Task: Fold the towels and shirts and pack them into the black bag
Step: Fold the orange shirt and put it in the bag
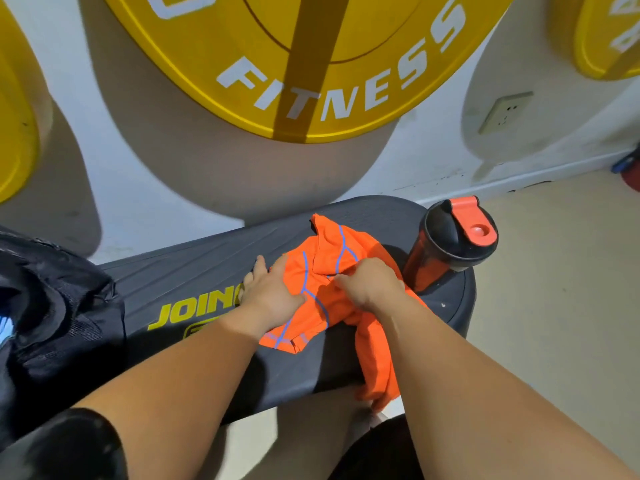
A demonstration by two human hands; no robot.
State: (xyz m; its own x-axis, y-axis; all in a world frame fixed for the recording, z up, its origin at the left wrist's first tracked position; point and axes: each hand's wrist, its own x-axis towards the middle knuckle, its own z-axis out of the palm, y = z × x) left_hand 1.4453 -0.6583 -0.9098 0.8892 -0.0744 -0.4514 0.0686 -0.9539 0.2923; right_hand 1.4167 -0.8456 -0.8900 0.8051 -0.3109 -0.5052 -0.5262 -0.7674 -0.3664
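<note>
- A black bench (pixel 207 271) with yellow lettering is standing against a white wall (pixel 104 161), under a yellow weight plate (pixel 346 81).
- The orange shirt (pixel 329 258) is lying crumpled on the bench beside a bottle (pixel 446 247), one end hanging over the near edge.
- The left hand (pixel 273 292) is pressing flat on the shirt; the right hand (pixel 370 284) is pinching a fold.
- The black bag (pixel 59 323), at the bench's left end, is being cut off by the frame.
- The left hand is hiding part of the lettering.

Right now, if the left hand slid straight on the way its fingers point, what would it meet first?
Bare bench, then probably the wall; the left hand lies at the shirt's edge, pointing past it. Depth is unclear.
</note>
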